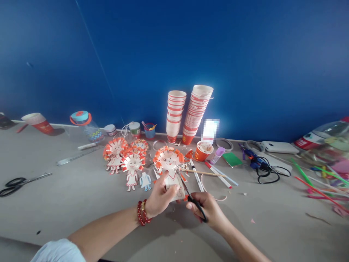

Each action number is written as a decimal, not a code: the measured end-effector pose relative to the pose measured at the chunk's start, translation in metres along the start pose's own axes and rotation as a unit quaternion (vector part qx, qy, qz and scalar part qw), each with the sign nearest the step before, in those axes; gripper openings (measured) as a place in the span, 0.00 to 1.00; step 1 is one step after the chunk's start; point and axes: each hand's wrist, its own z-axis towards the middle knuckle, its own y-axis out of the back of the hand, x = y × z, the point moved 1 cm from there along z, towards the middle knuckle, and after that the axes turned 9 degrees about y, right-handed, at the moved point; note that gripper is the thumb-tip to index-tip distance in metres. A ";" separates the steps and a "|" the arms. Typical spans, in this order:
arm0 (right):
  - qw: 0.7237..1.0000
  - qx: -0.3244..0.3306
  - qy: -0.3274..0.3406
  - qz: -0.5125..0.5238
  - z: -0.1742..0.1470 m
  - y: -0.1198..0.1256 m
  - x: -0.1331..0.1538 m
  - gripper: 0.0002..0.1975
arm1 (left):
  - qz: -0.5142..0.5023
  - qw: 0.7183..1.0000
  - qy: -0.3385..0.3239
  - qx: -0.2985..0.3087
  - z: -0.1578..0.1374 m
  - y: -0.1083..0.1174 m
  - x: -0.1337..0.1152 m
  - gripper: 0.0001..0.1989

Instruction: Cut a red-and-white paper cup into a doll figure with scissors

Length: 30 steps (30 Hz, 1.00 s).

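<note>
My left hand, with a red bead bracelet at its wrist, is closed on a paper doll. The doll has a smiling face, a fringe of curled orange-and-white strips and a drawn dress. In my right hand are black-handled scissors, their blades against the right side of the doll's body. Whether the blades are parted is too small to tell. Left of my hands lie finished-looking paper dolls, one with a red-trimmed dress, and a small blue dress cutout.
Two tall stacks of paper cups stand by the blue wall, near a cup of scraps. Markers and a glue gun lie to the right. Another pair of scissors rests far left; a plastic bottle lies far right.
</note>
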 end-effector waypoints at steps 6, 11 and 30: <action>1.000 0.004 0.005 -0.007 0.000 0.000 0.000 0.29 | -0.015 0.998 0.033 -0.049 -0.002 -0.001 -0.002 0.31; 1.000 -0.013 0.005 -0.004 0.001 0.001 -0.001 0.29 | -0.006 0.999 0.012 -0.041 -0.001 0.001 0.001 0.21; 0.985 -0.122 0.052 0.107 -0.003 -0.007 0.006 0.16 | 0.131 0.989 -0.030 -0.059 -0.005 -0.006 -0.001 0.17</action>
